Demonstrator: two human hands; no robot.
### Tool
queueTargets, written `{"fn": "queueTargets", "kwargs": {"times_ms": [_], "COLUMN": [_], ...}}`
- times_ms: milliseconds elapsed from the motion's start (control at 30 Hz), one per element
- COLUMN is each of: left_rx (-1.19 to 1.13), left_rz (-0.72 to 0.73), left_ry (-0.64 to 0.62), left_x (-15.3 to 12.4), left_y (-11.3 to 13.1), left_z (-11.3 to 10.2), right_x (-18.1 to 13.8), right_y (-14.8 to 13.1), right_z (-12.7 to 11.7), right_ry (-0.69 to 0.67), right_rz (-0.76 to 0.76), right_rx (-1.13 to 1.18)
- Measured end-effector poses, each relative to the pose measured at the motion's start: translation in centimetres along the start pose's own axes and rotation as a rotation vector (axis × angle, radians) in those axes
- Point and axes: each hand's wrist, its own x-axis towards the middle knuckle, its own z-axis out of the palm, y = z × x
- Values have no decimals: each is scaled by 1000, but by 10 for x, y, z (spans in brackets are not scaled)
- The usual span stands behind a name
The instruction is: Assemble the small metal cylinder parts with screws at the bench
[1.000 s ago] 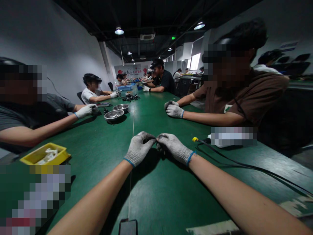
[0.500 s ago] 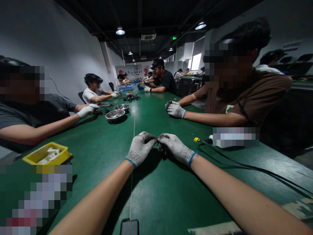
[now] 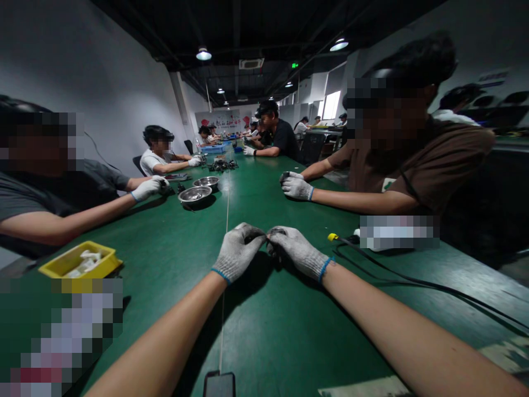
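Observation:
My left hand (image 3: 239, 249), in a grey-white knit glove with a blue cuff edge, is closed in a pinch above the green table (image 3: 264, 342). Opposite it, my right hand (image 3: 294, 249) wears a matching glove and is also pinched. The fingertips of both hands meet at mid-table, darkened with dirt. Whatever sits between them is small, dark and mostly covered by the fingers, so I cannot tell its kind.
Left stands a yellow bin (image 3: 78, 260) with white pieces; two metal bowls (image 3: 195, 196) lie further back. A black cable (image 3: 397, 271) with a yellow end crosses the right side. A black box (image 3: 219, 384) sits at the front edge. Gloved co-workers sit on both sides.

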Motion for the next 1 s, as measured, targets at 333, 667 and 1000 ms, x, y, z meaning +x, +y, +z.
{"fn": "queueTargets", "kwargs": {"times_ms": [333,667,1000], "left_rx": [13,34,39], "left_rz": [5,16,30], "left_ry": [-7,-5,-13], "left_x": [-1,-2,-2], "left_y": [2,5,2], "left_z": [0,-1,-1], "right_x": [0,1,1], "right_y": [0,2,1], "right_z": [1,1,0], "right_ry": [13,17,11], "right_rz": [7,14,17], "right_rx": [0,22,6]}}
